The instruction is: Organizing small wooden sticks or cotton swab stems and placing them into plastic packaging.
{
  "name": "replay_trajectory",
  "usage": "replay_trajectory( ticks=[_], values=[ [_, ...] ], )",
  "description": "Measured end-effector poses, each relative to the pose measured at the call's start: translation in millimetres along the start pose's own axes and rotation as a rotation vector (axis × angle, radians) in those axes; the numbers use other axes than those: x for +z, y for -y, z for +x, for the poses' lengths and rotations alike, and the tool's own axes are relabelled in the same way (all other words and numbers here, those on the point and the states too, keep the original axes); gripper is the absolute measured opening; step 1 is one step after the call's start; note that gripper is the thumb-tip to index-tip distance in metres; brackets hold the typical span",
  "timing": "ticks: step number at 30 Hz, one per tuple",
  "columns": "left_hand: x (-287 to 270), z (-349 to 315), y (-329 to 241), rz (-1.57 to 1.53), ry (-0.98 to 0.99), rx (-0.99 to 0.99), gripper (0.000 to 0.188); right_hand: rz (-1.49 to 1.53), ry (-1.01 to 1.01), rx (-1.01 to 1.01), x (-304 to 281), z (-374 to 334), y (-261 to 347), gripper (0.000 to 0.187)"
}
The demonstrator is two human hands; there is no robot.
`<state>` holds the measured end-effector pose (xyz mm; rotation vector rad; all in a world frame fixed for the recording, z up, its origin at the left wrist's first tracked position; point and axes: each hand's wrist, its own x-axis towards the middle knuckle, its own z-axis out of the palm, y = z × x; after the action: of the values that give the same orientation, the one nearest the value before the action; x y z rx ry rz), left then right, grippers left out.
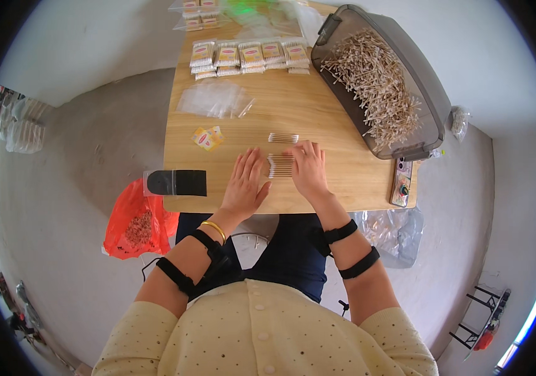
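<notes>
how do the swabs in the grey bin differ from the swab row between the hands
The binned swabs lie jumbled in many directions, while the swab row lies parallel. The binned swabs form a large heap; the swab row has far fewer. Both show pale tips on thin sticks.

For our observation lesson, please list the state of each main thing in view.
Grey bin: open, holding loose swabs.
Laid-out swabs: two aligned groups.
Swab packets: filled, stacked in a row.
Clear bags: flat, overlapping.
Yellow cards: loose, overlapping.
Phone: lying flat, back up.
Red bag: open, partly filled.
</notes>
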<state>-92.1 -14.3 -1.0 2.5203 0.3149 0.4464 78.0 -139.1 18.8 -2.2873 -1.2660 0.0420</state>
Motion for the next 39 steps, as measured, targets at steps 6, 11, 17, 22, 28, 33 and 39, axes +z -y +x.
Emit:
replay_trajectory(
  ticks=[6, 11, 17, 22, 28, 33, 39],
  values=[
    [7, 9, -6, 0.368, 0.145, -0.079, 0.087, 0.066, 0.03, 0.039, -9, -26, -6, 0.055],
    [19, 13, -8, 0.354, 0.155, -0.076, 0.095, -0.152, 0.142, -0.018, 6, -45, -1, 0.085],
    [26, 13, -9, 0.325, 0.143, -0.088, 0.096, -0.223, 0.117, -0.047, 28, -50, 9, 0.088],
    [24, 14, -6, 0.257, 0.124, -0.097, 0.089, -0.223, 0.135, -0.022, 27, -50, 11, 0.09],
    [15, 11, -5, 0.195, 0.126, -0.088, 0.079, -0.234, 0.145, -0.005, 25, -49, 13, 0.092],
    [4, 11, 1, 0.08, -0.014, -0.122, 0.07, -0.214, 0.218, 0.03, 15, -47, 17, 0.093],
    [-1, 11, -7, 0.188, 0.12, 0.011, 0.058, 0.057, -0.053, -0.011, 13, -40, 3, 0.065]
  ],
)
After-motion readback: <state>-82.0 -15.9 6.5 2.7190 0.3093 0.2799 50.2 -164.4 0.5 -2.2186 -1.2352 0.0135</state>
